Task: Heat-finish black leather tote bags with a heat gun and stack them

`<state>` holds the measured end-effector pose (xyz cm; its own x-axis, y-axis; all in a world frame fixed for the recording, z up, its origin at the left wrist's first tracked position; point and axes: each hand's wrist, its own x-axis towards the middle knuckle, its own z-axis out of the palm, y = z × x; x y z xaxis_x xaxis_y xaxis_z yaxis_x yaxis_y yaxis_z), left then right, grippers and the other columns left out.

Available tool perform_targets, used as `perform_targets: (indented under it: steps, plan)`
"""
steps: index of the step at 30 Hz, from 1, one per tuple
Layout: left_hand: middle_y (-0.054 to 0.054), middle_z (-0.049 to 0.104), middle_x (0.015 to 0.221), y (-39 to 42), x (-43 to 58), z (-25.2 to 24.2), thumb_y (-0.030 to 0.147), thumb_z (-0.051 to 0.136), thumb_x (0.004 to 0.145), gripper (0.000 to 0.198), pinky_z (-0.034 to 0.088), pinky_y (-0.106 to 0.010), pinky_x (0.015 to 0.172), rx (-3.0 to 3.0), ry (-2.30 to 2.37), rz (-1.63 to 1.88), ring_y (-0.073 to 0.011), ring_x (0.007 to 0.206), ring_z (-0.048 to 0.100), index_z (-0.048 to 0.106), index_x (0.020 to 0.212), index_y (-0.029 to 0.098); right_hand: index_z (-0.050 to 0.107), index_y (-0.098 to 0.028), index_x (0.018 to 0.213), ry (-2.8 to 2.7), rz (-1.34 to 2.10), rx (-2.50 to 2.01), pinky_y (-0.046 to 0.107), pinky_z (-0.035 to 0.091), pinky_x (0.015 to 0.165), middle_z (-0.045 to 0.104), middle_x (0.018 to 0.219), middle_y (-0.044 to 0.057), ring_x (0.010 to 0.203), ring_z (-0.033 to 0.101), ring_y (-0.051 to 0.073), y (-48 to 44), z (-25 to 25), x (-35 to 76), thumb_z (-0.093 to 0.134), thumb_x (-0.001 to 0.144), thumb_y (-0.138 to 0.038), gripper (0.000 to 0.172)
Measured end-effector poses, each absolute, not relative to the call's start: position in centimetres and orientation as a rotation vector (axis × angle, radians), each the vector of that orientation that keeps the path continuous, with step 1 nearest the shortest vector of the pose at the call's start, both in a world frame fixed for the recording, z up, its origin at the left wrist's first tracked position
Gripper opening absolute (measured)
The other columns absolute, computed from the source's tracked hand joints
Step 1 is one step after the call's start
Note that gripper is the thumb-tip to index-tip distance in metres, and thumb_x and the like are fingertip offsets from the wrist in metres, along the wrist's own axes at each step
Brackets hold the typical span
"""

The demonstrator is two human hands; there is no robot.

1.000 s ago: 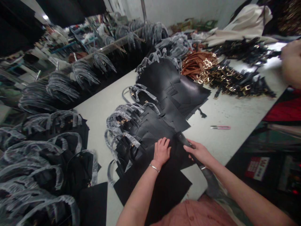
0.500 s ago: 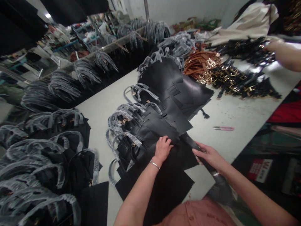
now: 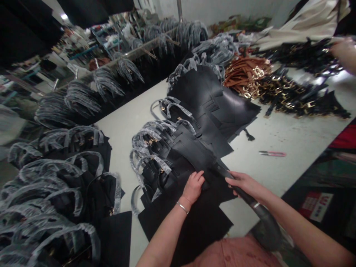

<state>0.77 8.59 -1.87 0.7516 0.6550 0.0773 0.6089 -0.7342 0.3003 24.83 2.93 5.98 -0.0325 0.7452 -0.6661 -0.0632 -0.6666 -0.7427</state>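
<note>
My left hand (image 3: 194,187) presses on black leather-like bag panels (image 3: 191,152), its fingers lying slightly bent on the surface. A silver bangle circles that wrist. In my right hand (image 3: 243,184) is a long black tapered tool (image 3: 246,196) with a silver band and a thicker dark body behind it. Its narrow end points over the panels; what it is exactly I cannot tell. Around my left hand lie overlapping black panels with plastic-wrapped handles (image 3: 155,163) at their left edge. A larger dark panel (image 3: 191,222) spreads beneath my left forearm.
Pink-handled thread snips (image 3: 272,153) lie on the pale table (image 3: 244,163) to the right. Brown straps (image 3: 241,76) and black buckled straps (image 3: 294,92) are heaped at the back. Wrapped-handle bag pieces (image 3: 63,178) are piled left. Another person's hand (image 3: 345,53) shows at far right.
My left hand has shifted slightly down over the panels, its fingers closer together. The long tool stays in my right hand. The view has swung slightly left.
</note>
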Motion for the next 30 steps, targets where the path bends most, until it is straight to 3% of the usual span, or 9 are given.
perform_targets:
  steps: [7,15,30]
  plan:
    - [-0.008,0.049,0.136,8.4,1.2,0.0,0.004,0.054,0.07,0.03,0.039,-0.047,0.099,2.702,0.987,0.218,-0.0261,0.112,0.045,0.059,0.096,0.018,0.05,-0.023,0.132,-0.757,1.525,-1.721,0.02,0.044,0.044,0.059,0.073,-0.002,0.05,0.054,0.01,3.5,6.7,23.9,0.062,0.08,-0.041,0.056]
    - [-0.006,0.054,0.131,8.1,1.2,0.0,0.015,0.057,0.073,0.023,0.036,-0.049,0.098,2.694,1.018,0.288,-0.0279,0.108,0.045,0.06,0.095,0.02,0.05,-0.014,0.135,-0.931,1.736,-1.8,0.023,0.039,0.043,0.059,0.069,-0.002,0.045,0.049,0.01,-1.5,6.9,23.2,0.064,0.073,-0.046,0.07]
    - [-0.008,0.053,0.132,8.1,1.3,0.9,0.025,0.063,0.075,0.025,0.034,-0.048,0.101,2.649,1.025,0.247,-0.028,0.11,0.045,0.06,0.099,0.019,0.052,-0.016,0.132,-0.87,1.561,-1.779,0.023,0.043,0.044,0.058,0.063,-0.004,0.048,0.052,0.011,0.6,6.6,22.0,0.064,0.076,-0.045,0.064]
